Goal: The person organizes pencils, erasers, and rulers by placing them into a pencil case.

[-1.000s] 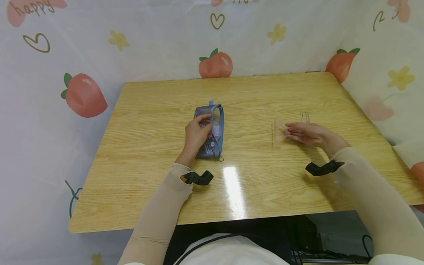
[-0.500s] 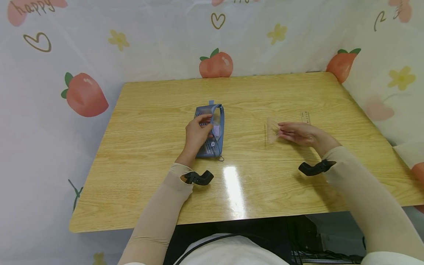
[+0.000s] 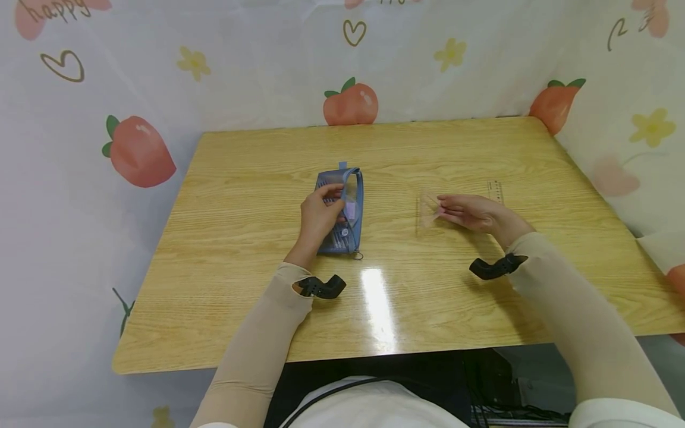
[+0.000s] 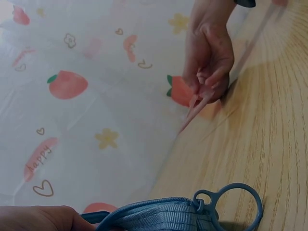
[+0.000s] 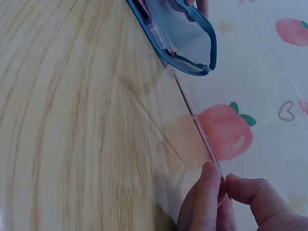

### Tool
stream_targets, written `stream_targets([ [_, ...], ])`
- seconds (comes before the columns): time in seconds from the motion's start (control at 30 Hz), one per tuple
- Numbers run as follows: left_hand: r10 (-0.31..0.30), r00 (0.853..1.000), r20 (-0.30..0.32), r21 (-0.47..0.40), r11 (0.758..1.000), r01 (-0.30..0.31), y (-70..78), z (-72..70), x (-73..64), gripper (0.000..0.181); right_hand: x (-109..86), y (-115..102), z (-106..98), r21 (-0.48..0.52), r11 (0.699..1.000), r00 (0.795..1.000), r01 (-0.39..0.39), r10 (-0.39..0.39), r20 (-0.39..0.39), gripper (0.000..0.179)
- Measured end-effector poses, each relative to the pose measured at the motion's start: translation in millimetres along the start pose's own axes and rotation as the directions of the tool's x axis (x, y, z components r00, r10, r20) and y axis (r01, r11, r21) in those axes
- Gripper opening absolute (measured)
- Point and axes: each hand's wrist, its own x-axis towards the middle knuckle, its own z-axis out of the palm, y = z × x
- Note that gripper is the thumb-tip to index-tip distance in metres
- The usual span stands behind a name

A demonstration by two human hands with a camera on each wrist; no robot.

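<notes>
A blue pencil case [image 3: 357,235] with clear sides lies on the table, its mouth gaping to the right. My left hand [image 3: 317,217] grips it by the edge of the opening with thumb and fingers. Inside, pen-like items and a small lilac piece show through. To the right, my right hand [image 3: 478,215] pinches a clear, pinkish set square [image 3: 426,213] above the table. In the right wrist view the set square [image 5: 195,118] appears edge-on between thumb and fingertips, pointing toward the case [image 5: 212,43]. A gap separates set square and case in the head view.
A clear ruler [image 3: 495,190] lies behind my right hand, partly hidden by it. A ring [image 4: 260,207] hangs from the case's zip end. The wooden table [image 3: 241,178] meets a patterned cloth [image 3: 267,71] at the back and sides.
My right hand has moved left with the set square, closer to the pencil case. My left hand and the case have stayed in place.
</notes>
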Motion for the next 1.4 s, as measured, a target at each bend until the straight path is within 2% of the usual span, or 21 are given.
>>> stream_targets([
  [0.63, 0.009, 1.0, 0.002, 0.014, 1.0, -0.009, 1.2, 0.6, 0.2, 0.038, 23.5, 5, 30, -0.05, 0.999, 0.999, 0.019, -0.017, 0.035, 0.023],
  [0.97, 0.003, 1.0, 0.002, 0.01, 1.0, -0.003, 0.2, 0.2, 0.4, 0.038, 31.1, 8, 45, -0.037, 0.999, 0.999, 0.025, -0.024, 0.034, 0.028],
  [1.4, 0.004, 1.0, -0.001, 0.005, 1.0, -0.004, -0.4, -0.3, -0.3, 0.039, 42.9, 13, 66, -0.058, 0.998, 0.998, 0.015, -0.011, 0.06, 0.022],
])
